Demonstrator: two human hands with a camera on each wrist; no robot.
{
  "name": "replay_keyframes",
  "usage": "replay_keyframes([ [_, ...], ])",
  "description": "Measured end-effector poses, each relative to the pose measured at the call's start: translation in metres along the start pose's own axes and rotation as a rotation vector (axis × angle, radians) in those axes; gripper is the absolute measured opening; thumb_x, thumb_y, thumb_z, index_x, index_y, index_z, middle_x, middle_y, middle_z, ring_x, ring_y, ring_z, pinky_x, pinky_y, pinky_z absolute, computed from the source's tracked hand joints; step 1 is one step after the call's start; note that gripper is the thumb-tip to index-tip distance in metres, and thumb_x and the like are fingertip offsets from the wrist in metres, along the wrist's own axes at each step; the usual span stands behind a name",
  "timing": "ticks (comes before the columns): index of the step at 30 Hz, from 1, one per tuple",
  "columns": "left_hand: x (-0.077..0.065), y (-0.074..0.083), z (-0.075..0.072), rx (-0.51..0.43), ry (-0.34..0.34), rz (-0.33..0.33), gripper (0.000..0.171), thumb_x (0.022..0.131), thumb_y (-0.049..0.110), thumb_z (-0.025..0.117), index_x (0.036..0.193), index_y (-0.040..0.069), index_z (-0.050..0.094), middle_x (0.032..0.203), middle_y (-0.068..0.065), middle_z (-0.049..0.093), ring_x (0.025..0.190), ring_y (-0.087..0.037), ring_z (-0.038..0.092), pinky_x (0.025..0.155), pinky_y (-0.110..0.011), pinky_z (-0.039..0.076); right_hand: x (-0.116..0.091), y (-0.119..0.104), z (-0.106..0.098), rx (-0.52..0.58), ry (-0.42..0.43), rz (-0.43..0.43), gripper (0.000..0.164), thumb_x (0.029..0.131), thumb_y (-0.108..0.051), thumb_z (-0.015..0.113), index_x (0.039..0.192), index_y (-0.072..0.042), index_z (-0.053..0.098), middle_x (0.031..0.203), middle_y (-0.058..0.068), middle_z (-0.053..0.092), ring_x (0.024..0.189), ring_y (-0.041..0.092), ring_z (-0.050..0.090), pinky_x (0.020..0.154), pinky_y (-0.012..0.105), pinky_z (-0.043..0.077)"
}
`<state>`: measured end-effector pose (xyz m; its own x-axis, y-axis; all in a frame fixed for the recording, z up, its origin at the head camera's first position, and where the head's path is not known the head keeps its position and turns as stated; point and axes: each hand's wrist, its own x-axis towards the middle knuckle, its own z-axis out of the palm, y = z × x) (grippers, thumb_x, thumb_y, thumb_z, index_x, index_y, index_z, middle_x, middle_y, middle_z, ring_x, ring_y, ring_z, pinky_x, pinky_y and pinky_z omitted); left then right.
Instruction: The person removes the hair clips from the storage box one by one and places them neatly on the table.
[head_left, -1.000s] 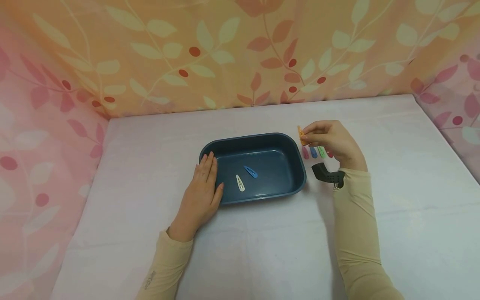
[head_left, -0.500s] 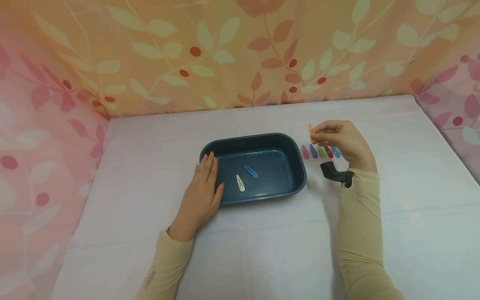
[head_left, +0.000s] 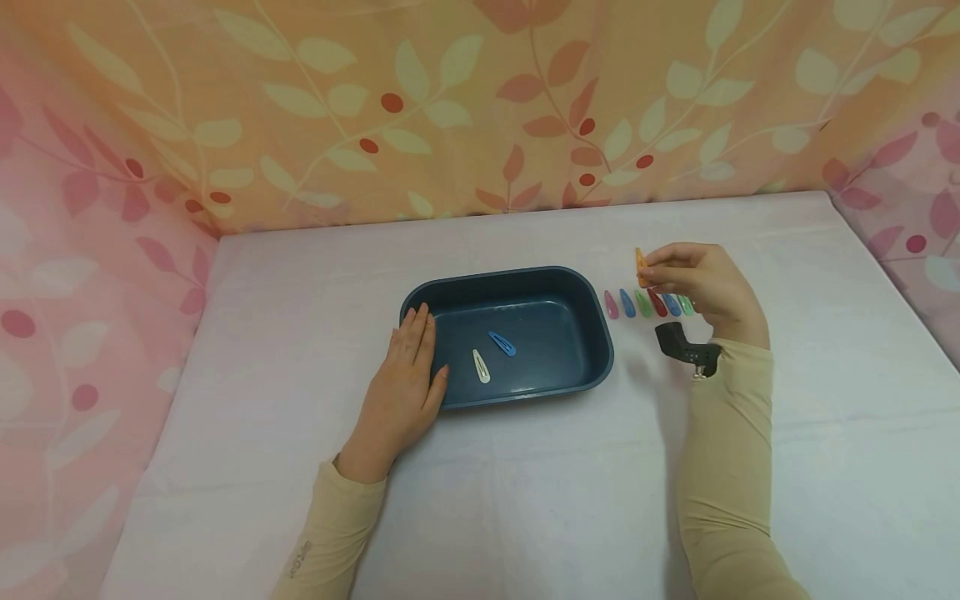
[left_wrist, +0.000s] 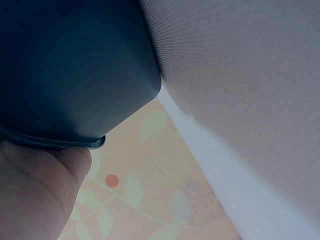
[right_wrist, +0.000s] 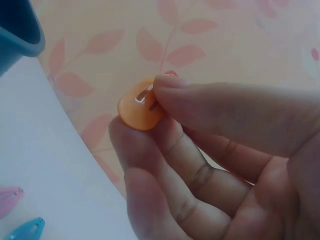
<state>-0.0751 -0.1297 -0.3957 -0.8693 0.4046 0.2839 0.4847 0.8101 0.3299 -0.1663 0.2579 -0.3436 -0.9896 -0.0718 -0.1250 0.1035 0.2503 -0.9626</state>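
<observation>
Between 7 and 8 o'clock from the dark blue tray [head_left: 540, 337], in the head view, the left sleeve [head_left: 333, 508] bears a small dark marking [head_left: 300, 559], too small to read. The left hand [head_left: 400, 379] rests on the tray's 9 o'clock rim, fingers straight and close together. The left-wrist view adds the outer wall and the base meeting the pale worktop [head_left: 502, 492], both hidden from above.

Inside the tray, a white clip [head_left: 481, 367] lies towards 7 o'clock and a dark blue clip [head_left: 502, 343] near the centre. Just beside the 3 o'clock end runs a row on the worktop: pink clip [head_left: 612, 305], blue clip [head_left: 627, 303], green clip [head_left: 642, 303], red clip [head_left: 657, 302], second blue clip [head_left: 672, 305] and second green clip [head_left: 686, 306], the last partly covered. At 2 o'clock from the tray, the right hand [head_left: 708, 287] pinches an orange clip [head_left: 641, 267]. Only the right-wrist view reveals its slotted face and the thumb pressed against it. A black attachment [head_left: 675, 343] juts from the right wrist at 3 o'clock.
</observation>
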Motion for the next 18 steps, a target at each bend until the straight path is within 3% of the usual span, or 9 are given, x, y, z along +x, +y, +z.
replay_keyframes([
  [7, 0.000, 0.000, 0.001, 0.003, 0.003, 0.005, 0.061, 0.094, 0.020, 0.048, 0.141, -0.013, 0.028, 0.153, -0.023, 0.016, 0.142, -0.032, 0.012, 0.110, -0.050, 0.019, -0.002, 0.004, -0.008, -0.006, 0.010, 0.022, 0.006, 0.087, -0.011, 0.068, 0.088, -0.013, 0.073, 0.077, -0.003, 0.069, 0.075, 0.014, 0.067, 0.070, 0.022, 0.052],
  [15, 0.000, 0.000, 0.000, 0.002, 0.002, 0.003, 0.060, 0.095, 0.020, 0.048, 0.142, -0.012, 0.028, 0.154, -0.022, 0.015, 0.142, -0.031, 0.012, 0.110, -0.049, 0.018, -0.004, 0.008, -0.015, 0.113, 0.026, -0.002, 0.012, 0.086, -0.001, 0.066, 0.083, -0.010, 0.073, 0.075, 0.000, 0.070, 0.069, 0.012, 0.066, 0.067, 0.020, 0.052],
  [18, 0.000, 0.000, 0.000, -0.002, 0.000, 0.001, 0.060, 0.095, 0.020, 0.048, 0.141, -0.013, 0.028, 0.154, -0.022, 0.015, 0.142, -0.031, 0.012, 0.111, -0.049, 0.017, -0.004, 0.009, -0.018, 0.111, 0.035, -0.005, 0.013, 0.086, -0.001, 0.065, 0.083, -0.011, 0.073, 0.075, -0.001, 0.070, 0.068, 0.013, 0.065, 0.066, 0.019, 0.052],
])
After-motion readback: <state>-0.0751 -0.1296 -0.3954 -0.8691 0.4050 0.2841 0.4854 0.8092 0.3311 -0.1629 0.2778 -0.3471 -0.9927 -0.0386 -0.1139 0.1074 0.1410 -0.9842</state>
